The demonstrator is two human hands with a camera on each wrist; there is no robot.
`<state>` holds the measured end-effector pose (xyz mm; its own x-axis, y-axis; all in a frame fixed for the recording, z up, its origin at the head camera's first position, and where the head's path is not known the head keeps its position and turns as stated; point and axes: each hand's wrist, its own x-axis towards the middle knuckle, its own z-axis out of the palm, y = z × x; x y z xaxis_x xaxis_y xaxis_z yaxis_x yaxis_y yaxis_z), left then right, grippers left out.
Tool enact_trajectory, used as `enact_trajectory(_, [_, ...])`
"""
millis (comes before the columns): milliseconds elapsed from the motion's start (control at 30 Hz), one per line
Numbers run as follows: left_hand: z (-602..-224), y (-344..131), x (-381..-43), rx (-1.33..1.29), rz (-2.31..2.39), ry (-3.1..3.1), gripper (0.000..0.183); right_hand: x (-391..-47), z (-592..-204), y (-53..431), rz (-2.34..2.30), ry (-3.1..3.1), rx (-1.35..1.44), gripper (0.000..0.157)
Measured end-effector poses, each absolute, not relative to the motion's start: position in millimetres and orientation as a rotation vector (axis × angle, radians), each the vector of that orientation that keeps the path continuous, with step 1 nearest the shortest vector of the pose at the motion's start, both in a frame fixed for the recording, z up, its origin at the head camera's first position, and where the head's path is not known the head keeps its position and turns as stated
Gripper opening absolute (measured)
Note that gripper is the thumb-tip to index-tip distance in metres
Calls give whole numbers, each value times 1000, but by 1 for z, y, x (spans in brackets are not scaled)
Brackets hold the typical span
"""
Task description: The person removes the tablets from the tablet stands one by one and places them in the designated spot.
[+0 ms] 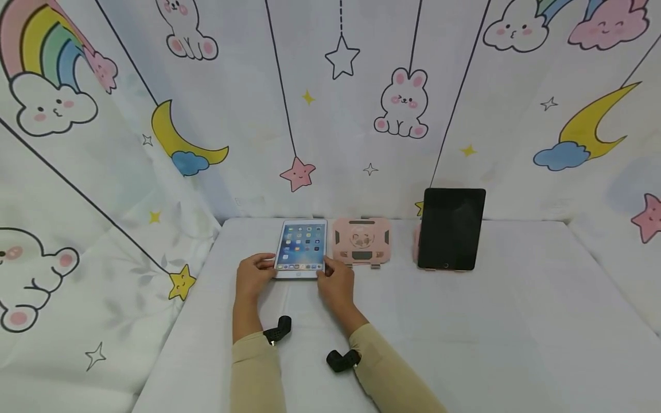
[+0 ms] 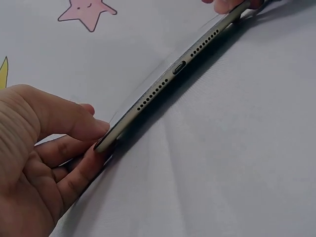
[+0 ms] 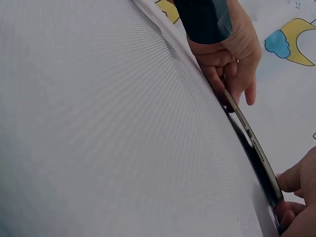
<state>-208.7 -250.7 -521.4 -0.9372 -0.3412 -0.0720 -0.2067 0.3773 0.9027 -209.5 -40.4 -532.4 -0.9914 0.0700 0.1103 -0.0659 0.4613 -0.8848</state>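
Note:
A white-framed tablet with its screen lit, showing rows of app icons, lies face up near the back of the table. My left hand pinches its near left corner, thumb on top and fingers beneath. At the near right corner my right hand grips it in like manner. The left wrist view shows the tablet's thin edge with a charging port and speaker holes, slightly raised over a dark shadow. The right wrist view has my right hand at the lower right and my left hand at the top.
Right of the tablet is a pink case with a round patterned centre. Farther right a dark-screened tablet leans upright on something pink. White cloth covers the table, and a cartoon-printed curtain hangs behind.

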Motion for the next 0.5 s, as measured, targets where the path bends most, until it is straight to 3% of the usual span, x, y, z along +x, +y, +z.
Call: enact_trajectory(500, [-515, -233, -207, 595, -1499, -2544, 44, -207, -538, -38, 1509, -2591, 35, 35])
